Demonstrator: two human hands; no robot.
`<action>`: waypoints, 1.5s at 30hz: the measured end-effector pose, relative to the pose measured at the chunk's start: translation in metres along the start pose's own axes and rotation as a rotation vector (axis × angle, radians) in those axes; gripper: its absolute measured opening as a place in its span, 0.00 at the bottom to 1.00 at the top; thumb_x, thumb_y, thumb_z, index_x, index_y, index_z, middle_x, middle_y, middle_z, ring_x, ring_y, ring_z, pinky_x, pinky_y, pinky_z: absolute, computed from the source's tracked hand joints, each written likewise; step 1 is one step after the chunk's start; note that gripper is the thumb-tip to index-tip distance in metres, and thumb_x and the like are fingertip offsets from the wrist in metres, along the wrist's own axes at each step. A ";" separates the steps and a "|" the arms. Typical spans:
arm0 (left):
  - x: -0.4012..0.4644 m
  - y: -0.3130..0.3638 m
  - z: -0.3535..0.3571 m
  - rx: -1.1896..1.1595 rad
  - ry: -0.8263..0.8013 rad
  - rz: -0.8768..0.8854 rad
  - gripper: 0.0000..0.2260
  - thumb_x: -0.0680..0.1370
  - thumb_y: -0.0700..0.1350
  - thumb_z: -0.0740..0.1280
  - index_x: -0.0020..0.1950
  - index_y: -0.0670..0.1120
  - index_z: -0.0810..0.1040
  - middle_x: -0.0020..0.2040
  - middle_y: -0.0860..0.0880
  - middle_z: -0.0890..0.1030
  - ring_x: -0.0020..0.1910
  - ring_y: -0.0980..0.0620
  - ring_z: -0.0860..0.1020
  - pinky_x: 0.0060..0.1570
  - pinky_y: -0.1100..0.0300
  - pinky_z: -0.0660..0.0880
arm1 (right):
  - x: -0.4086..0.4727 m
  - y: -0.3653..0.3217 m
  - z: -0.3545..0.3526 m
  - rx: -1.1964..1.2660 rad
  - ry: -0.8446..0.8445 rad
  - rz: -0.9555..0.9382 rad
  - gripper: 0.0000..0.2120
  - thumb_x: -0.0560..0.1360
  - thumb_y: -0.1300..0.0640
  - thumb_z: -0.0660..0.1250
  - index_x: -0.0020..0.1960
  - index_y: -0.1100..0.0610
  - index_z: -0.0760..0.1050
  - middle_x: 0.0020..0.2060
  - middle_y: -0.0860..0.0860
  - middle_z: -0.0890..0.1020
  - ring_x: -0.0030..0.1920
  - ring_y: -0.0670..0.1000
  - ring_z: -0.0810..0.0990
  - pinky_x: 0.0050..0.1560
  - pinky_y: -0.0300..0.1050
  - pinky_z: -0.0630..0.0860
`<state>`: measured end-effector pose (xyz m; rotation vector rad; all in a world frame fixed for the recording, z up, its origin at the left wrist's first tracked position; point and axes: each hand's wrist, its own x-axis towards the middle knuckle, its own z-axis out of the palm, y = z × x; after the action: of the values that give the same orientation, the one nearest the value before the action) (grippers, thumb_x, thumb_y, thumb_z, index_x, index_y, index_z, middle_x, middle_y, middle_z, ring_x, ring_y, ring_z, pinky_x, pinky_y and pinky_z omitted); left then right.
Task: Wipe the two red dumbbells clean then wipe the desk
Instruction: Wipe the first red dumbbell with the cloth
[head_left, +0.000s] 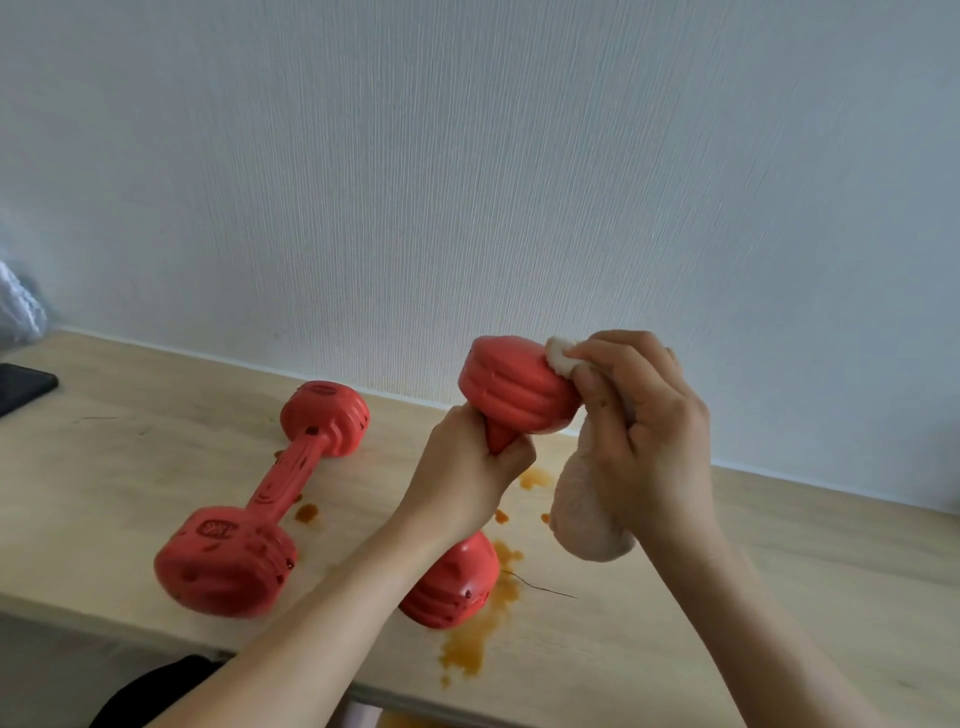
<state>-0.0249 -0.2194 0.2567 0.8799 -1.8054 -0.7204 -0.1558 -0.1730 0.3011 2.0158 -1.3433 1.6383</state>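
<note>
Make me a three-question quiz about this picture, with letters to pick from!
1. Where does the second dumbbell lie?
A. on the desk
B. on the floor
C. on a chair

2. How many red dumbbells are there?
A. one
B. two
C. four

3. What does the right hand hold?
A. a phone
B. nothing
C. a cloth

Answers: 1 A, it rests flat on the wood. 2 B, one lying, one dumbbell gripped by the left hand. 3 C, the cloth is pressed to the raised head.

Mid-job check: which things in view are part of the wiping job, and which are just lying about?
Job: held dumbbell, left hand on its handle; cloth in right hand; second dumbbell; desk with orange stains.

Lying about: dark phone; grey bundle.
</note>
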 end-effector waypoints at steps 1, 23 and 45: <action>0.000 0.000 0.001 0.007 -0.007 0.003 0.15 0.69 0.43 0.63 0.27 0.48 0.59 0.19 0.54 0.61 0.21 0.57 0.60 0.22 0.68 0.55 | 0.000 0.003 -0.001 0.018 -0.005 0.033 0.07 0.78 0.61 0.63 0.50 0.56 0.80 0.46 0.43 0.76 0.48 0.53 0.77 0.49 0.43 0.74; -0.008 0.011 0.002 -0.028 -0.082 0.057 0.11 0.66 0.42 0.62 0.30 0.38 0.61 0.25 0.50 0.59 0.26 0.55 0.58 0.25 0.64 0.55 | 0.033 -0.004 -0.018 0.168 -0.371 0.196 0.15 0.77 0.49 0.60 0.49 0.56 0.82 0.48 0.44 0.83 0.51 0.41 0.80 0.55 0.40 0.74; -0.013 0.008 0.012 0.042 -0.065 0.051 0.09 0.65 0.44 0.63 0.28 0.48 0.63 0.24 0.53 0.66 0.30 0.53 0.68 0.30 0.63 0.61 | 0.030 -0.009 -0.017 -0.004 -0.325 0.436 0.15 0.80 0.58 0.60 0.35 0.59 0.74 0.32 0.41 0.79 0.34 0.35 0.76 0.37 0.27 0.66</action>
<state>-0.0347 -0.2028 0.2516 0.8434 -1.8999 -0.6881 -0.1617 -0.1723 0.3363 2.1668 -2.0176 1.4948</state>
